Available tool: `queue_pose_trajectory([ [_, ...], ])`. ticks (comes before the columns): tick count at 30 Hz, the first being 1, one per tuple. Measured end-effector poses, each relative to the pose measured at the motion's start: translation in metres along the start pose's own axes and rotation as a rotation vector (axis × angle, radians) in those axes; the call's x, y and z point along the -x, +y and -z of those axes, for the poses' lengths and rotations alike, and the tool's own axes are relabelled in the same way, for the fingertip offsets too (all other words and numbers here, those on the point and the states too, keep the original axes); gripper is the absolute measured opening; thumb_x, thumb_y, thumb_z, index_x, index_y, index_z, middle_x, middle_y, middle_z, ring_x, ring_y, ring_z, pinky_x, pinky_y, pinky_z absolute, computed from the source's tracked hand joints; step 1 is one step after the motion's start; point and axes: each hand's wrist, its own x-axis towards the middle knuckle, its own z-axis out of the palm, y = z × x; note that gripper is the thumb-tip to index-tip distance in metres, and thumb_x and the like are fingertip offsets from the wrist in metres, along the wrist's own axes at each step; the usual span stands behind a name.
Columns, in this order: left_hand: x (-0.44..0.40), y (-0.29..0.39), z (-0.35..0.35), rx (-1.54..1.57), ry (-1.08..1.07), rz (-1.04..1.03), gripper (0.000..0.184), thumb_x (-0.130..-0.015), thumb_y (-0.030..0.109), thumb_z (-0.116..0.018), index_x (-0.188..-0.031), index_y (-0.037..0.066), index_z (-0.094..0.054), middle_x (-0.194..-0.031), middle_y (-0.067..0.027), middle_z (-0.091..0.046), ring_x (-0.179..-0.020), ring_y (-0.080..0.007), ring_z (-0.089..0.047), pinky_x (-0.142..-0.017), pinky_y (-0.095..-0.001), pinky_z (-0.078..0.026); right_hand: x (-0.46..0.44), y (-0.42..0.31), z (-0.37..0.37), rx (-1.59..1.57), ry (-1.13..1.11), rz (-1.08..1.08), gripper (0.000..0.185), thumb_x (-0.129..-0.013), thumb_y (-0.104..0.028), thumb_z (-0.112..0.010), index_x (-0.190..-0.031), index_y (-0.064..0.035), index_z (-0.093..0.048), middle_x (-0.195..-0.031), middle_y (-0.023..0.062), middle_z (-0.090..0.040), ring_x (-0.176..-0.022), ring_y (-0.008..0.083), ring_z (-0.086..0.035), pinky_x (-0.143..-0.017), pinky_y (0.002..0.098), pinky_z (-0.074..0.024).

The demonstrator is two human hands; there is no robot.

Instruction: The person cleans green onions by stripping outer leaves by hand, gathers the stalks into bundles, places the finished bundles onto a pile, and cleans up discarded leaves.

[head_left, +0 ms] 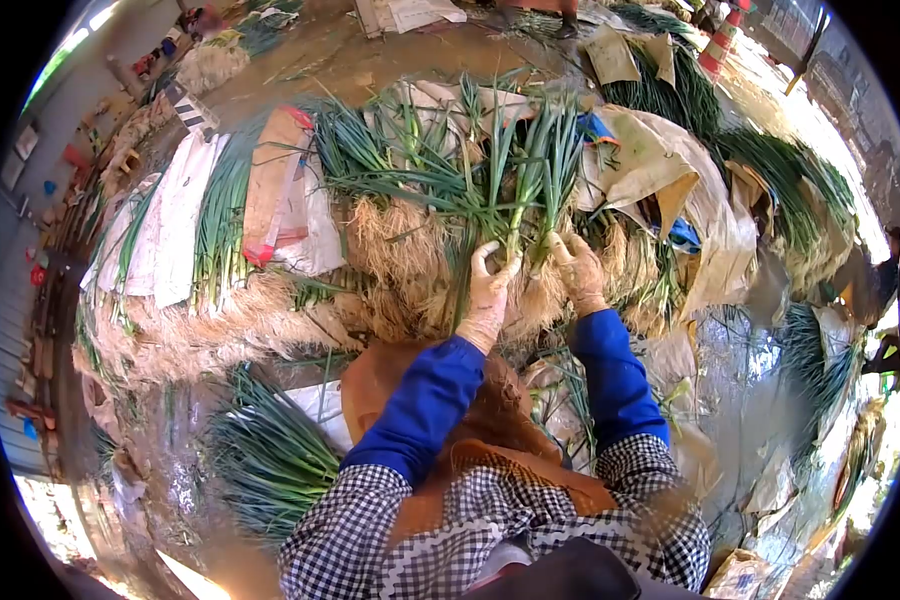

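Note:
My left hand, in a pale dirty glove, pinches the white base of a green onion whose leaves point away from me. Just to the right, my right hand, gloved too, has its fingers closed at the base of another green onion. Both hands are above a long heap of green onions, where a mass of tan roots faces me. Loose green leaves lie across the heap beyond my left hand. Part of each grip is hidden by my fingers.
White sacks cover the heap at left, and a beige sheet lies over it at right. Another green onion pile rests on the wet floor at lower left. A traffic cone stands at the far right.

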Motion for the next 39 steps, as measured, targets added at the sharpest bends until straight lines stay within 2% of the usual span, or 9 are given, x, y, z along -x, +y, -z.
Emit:
queue_pose_trajectory([
  [6, 0.006, -0.007, 0.012, 0.286, -0.055, 0.182, 0.051, -0.084, 0.003, -0.055, -0.131, 0.002, -0.034, -0.118, -0.0122, -0.051, -0.106, -0.0208, -0.052, -0.090, -0.0311, -0.043, 0.005, -0.031, -0.029, 0.306, -0.212, -0.055, 0.078, -0.070, -0.070, -0.050, -0.110, -0.0035, -0.057, -0.102, 0.0183, -0.061, -0.102, 0.0297, -0.056, -0.090, 0.0356, -0.0390],
  [10, 0.006, -0.008, 0.020, 0.415, 0.051, 0.396, 0.034, -0.085, 0.004, -0.053, -0.119, 0.001, -0.048, -0.107, -0.0099, -0.058, -0.099, -0.0194, -0.055, -0.088, -0.0293, -0.044, 0.000, -0.015, -0.046, -0.026, -0.272, -0.064, 0.054, -0.080, -0.050, -0.048, -0.103, -0.0011, -0.057, -0.098, 0.0240, -0.059, -0.095, 0.0345, -0.056, -0.083, 0.0377, -0.0422],
  [14, 0.014, 0.030, 0.015, 0.172, 0.033, 0.012, 0.024, -0.085, 0.006, -0.055, -0.109, 0.001, -0.056, -0.097, -0.0093, -0.059, -0.093, -0.0173, -0.057, -0.077, -0.0266, -0.050, -0.041, 0.022, -0.051, -0.284, -0.044, -0.014, 0.041, -0.083, -0.041, -0.046, -0.094, -0.0045, -0.060, -0.081, 0.0149, -0.063, -0.075, 0.0269, -0.060, -0.068, 0.0349, -0.0472],
  [19, 0.050, 0.089, 0.023, -0.004, -0.112, 0.160, 0.027, -0.088, 0.011, -0.052, -0.114, 0.003, -0.051, -0.089, -0.0048, -0.058, -0.078, -0.0144, -0.060, -0.065, -0.0258, -0.053, -0.055, 0.019, 0.017, 0.702, 0.419, 0.240, 0.046, -0.085, -0.045, -0.051, -0.082, -0.0005, -0.057, -0.077, 0.0159, -0.062, -0.069, 0.0271, -0.061, -0.063, 0.0379, -0.0494],
  [21, 0.051, 0.040, 0.041, -0.102, -0.145, 0.052, 0.030, -0.087, 0.012, -0.056, -0.115, 0.005, -0.049, -0.093, -0.0036, -0.056, -0.080, -0.0137, -0.059, -0.059, -0.0242, -0.051, -0.002, -0.048, 0.021, 0.392, 0.034, -0.020, 0.046, -0.085, -0.043, -0.052, -0.093, 0.0020, -0.057, -0.076, 0.0156, -0.060, -0.074, 0.0288, -0.061, -0.062, 0.0388, -0.0497],
  [24, 0.077, 0.007, 0.036, -0.330, -0.209, 0.026, 0.035, -0.086, 0.005, -0.054, -0.120, 0.004, -0.045, -0.096, -0.0031, -0.054, -0.084, -0.0132, -0.057, -0.060, -0.0252, -0.051, 0.035, 0.002, -0.032, 0.123, -0.263, 0.169, 0.044, -0.084, -0.040, -0.054, -0.112, -0.0057, -0.055, -0.077, 0.0166, -0.059, -0.081, 0.0273, -0.061, -0.064, 0.0386, -0.0496],
  [26, 0.093, -0.006, 0.028, -0.508, -0.263, -0.143, 0.041, -0.085, -0.002, -0.050, -0.125, 0.002, -0.041, -0.105, -0.0051, -0.055, -0.093, -0.0125, -0.054, -0.078, -0.0255, -0.046, 0.045, 0.044, -0.063, 0.456, -0.116, 0.376, 0.041, -0.084, -0.043, -0.052, -0.109, -0.0103, -0.058, -0.080, 0.0183, -0.060, -0.082, 0.0287, -0.061, -0.065, 0.0396, -0.0488],
  [28, 0.102, -0.014, 0.031, -0.488, -0.283, -0.020, 0.043, -0.084, -0.006, -0.046, -0.126, -0.001, -0.041, -0.115, -0.0079, -0.053, -0.101, -0.0132, -0.051, -0.092, -0.0242, -0.036, 0.071, -0.006, -0.053, 0.509, 0.051, 0.002, 0.039, -0.086, -0.045, -0.046, -0.086, -0.0091, -0.061, -0.074, 0.0190, -0.061, -0.072, 0.0337, -0.061, -0.064, 0.0414, -0.0482],
  [39, 0.120, -0.063, 0.037, -0.317, -0.131, 0.098, 0.027, -0.085, -0.002, -0.051, -0.112, 0.002, -0.053, -0.096, -0.0063, -0.059, -0.084, -0.0123, -0.056, -0.076, -0.0240, -0.047, 0.159, 0.035, -0.001, 0.771, 0.075, 0.680, 0.036, -0.078, -0.029, -0.061, -0.051, -0.0108, -0.046, -0.043, 0.0069, -0.043, -0.037, 0.0235, -0.044, -0.038, 0.0355, -0.0357],
])
